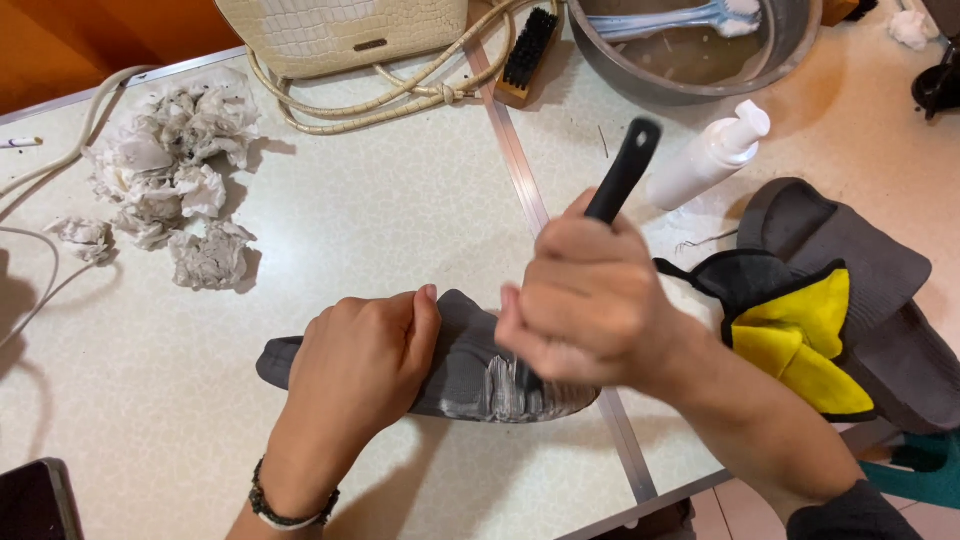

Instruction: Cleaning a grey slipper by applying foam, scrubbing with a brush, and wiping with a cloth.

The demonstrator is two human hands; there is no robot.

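A grey shoe insole [470, 370] lies flat on the pale table [380, 220], smeared with white foam at its right end. My left hand [365, 360] presses down on its middle with the palm. My right hand [590, 300] grips a black-handled brush [622, 182], handle pointing up, with the bristle end hidden behind the hand over the foamy part.
Crumpled dirty tissues [175, 170] lie at the left. At the back are a cream handbag [340, 35], a wooden brush [525, 55] and a metal bowl [690, 50]. A white pump bottle [710, 155] lies near a grey, black and yellow shoe [830, 300].
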